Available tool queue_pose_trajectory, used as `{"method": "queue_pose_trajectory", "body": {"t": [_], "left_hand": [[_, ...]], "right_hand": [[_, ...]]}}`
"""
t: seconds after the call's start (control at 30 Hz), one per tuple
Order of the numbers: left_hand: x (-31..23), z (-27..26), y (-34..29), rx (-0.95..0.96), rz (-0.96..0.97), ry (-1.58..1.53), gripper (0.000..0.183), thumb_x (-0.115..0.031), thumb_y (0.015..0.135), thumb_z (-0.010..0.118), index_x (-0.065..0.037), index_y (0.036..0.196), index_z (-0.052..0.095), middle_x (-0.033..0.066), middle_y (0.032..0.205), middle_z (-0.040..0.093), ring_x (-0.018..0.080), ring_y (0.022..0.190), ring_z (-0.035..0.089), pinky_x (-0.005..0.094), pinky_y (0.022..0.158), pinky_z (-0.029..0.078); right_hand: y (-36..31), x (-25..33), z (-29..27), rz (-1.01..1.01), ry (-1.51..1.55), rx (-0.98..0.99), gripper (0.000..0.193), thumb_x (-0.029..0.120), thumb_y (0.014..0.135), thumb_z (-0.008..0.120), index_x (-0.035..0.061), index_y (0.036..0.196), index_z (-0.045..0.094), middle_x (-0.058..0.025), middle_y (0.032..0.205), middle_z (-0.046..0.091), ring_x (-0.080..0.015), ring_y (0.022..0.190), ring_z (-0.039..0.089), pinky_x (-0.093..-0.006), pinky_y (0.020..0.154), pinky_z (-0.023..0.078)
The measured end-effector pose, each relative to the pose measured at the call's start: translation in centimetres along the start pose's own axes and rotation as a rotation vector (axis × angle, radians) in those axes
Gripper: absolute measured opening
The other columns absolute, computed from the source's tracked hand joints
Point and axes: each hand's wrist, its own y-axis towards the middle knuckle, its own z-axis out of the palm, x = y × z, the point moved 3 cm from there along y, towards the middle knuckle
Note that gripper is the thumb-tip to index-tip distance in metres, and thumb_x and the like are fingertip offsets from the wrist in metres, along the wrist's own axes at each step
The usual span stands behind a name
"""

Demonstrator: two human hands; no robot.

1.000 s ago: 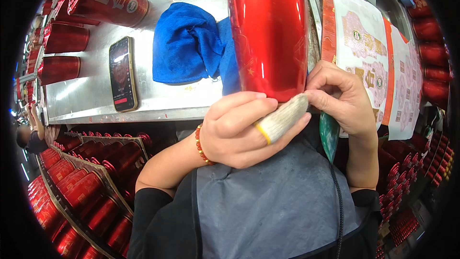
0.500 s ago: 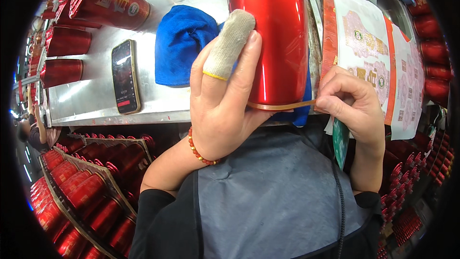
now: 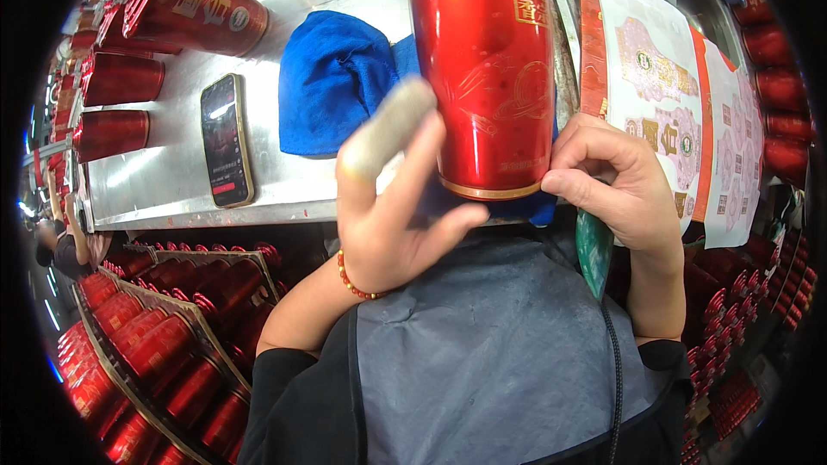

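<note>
A large glossy red bottle-like cylinder (image 3: 487,77) lies on the bench before me, its gold print facing up. Round the near end runs a thin gold strip (image 3: 491,194). My right hand (image 3: 616,181) pinches at the strip's right end, close against the cylinder's edge. From beneath that hand a pointed green piece (image 3: 593,254) sticks out; its kind I cannot make out. My left hand (image 3: 383,215), slightly blurred, is open with fingers apart beside the cylinder's left side. It wears a cloth finger cover and a beaded bracelet.
A folded blue cloth (image 3: 336,86) and a phone (image 3: 226,139) lie on the metal bench (image 3: 155,181). Red printed cylinders (image 3: 198,4) stand at the left. Printed decal sheets (image 3: 659,60) are on the right. Crates of red cylinders (image 3: 151,336) sit lower left.
The cylinder has turned, bringing gold print into view. My left hand has come off it and opened. My right hand has moved left, and the strip's loose end now lies against the cylinder.
</note>
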Motion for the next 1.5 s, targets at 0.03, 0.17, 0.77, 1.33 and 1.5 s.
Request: {"method": "queue_pose_trajectory", "body": {"t": [0.03,0.17,0.77,1.33,1.5], "left_hand": [[-0.7,-1.0,-0.8,0.051,0.043,0.118,0.054,-0.027,0.079,0.086,0.001,0.123,0.071,0.0197,0.127,0.065,0.0326,0.117,0.06,0.0401,0.101,0.052],[-1.8,-0.9,-0.7,-0.015,0.407,0.062,0.023,-0.018,0.08,0.083,-0.009,0.101,0.08,0.0102,0.11,0.072,0.0253,0.105,0.064,0.0335,0.079,0.06],[-0.5,0.8,2.8,0.064,0.034,0.189,0.119,-0.04,0.063,0.095,0.009,0.153,0.034,0.0259,0.157,0.037,0.0393,0.145,0.04,0.0443,0.117,0.039],[3.0,1.4,-0.1,0.173,-0.304,-0.644,0.097,-0.026,0.088,0.078,0.005,0.16,0.021,0.0227,0.165,0.022,0.0339,0.154,0.022,0.0445,0.125,0.017],[2.2,1.7,0.0,0.146,-0.418,-0.683,0.097,-0.025,0.087,0.079,0.004,0.16,0.022,0.0214,0.166,0.022,0.0325,0.155,0.02,0.0436,0.125,0.017]], "right_hand": [[0.0,0.0,0.1,0.007,0.019,-0.001,0.015,0.011,0.09,0.078,0.0022,0.082,0.068,0.0028,0.08,0.055,-0.003,0.065,0.044,-0.0218,0.059,0.034],[0.1,-0.4,0.2,-0.003,0.028,0.012,0.016,0.011,0.09,0.078,0.0026,0.081,0.068,0.0026,0.08,0.054,-0.0032,0.065,0.044,-0.0218,0.059,0.034],[-0.3,0.3,0.1,-0.016,0.035,-0.04,0.013,0.009,0.09,0.076,0.0012,0.083,0.069,0.0014,0.08,0.055,-0.0045,0.066,0.046,-0.0226,0.06,0.035],[-0.4,0.0,0.3,0.097,0.153,-0.095,0.026,0.005,0.087,0.081,-0.0005,0.101,0.061,0.0003,0.084,0.061,0.0019,0.061,0.05,-0.0147,0.057,0.037],[0.1,0.3,0.9,0.101,0.184,-0.11,0.033,0.007,0.084,0.084,0.001,0.104,0.058,-0.0016,0.084,0.061,0.0013,0.061,0.052,-0.0147,0.057,0.04]]}}
